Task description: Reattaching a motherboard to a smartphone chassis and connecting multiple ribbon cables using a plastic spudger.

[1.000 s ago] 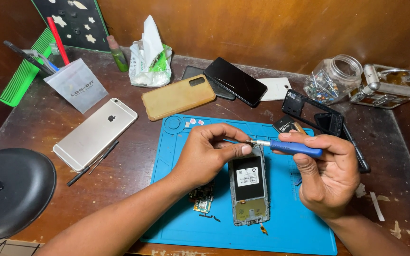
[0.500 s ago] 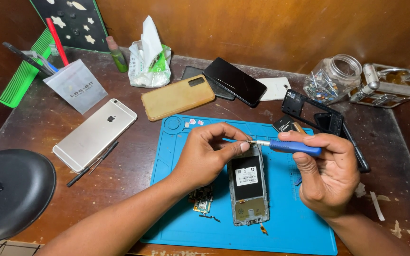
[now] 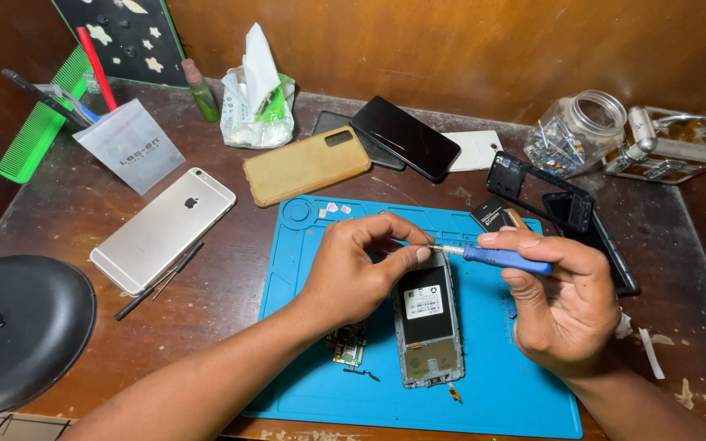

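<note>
Two hands meet above the blue mat [image 3: 516, 384]: the right hand [image 3: 561, 306] pinches a blue-handled screwdriver [image 3: 504, 260] between thumb and fingers, level, while the left hand [image 3: 361, 265] closes thumb and forefinger on its metal tip. Directly beneath, on the mat, lies an opened phone [image 3: 428, 331], with a small circuit board [image 3: 346, 347] just left of it.

Both forearms are bare — no sleeves reach into view. The left hand [image 3: 357, 273] and right hand [image 3: 561, 306] wear no gloves. Fingernails are short — plain, unpainted.
</note>
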